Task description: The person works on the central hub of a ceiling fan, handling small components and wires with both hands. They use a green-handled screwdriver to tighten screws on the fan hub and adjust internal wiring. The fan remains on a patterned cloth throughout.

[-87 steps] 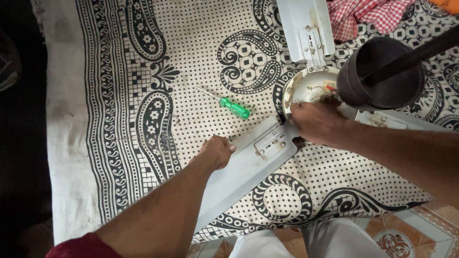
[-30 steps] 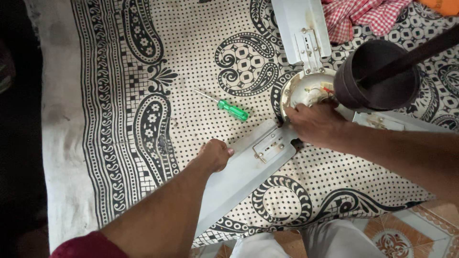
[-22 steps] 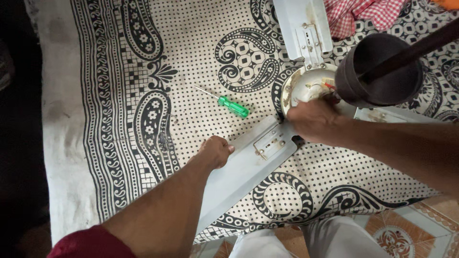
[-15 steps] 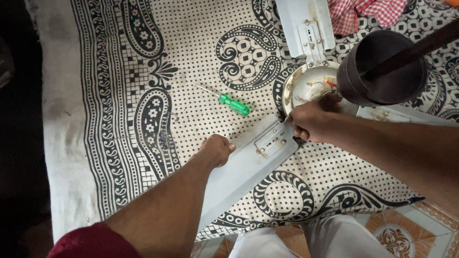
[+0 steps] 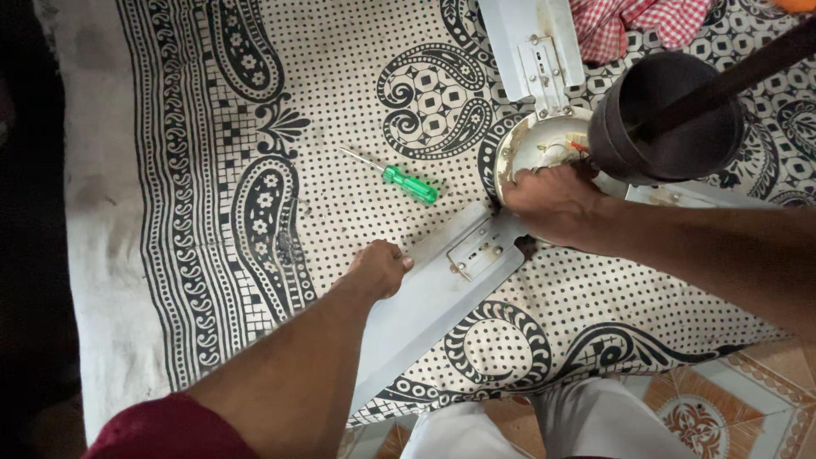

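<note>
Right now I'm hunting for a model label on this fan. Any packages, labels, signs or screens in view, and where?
None in view: no package, label, sign or screen.
Fan blade: pale, plain, under the left hand.
Fan hub: round, whitish, no sticker showing, right hand on it.
Screwdriver: green handle, unmarked, lying on the patterned cloth.

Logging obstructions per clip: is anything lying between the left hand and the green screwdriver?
Nothing visible does. The left hand rests on the fan blade, and the screwdriver lies apart from it on the patterned cloth, with only bare cloth between them.
</note>
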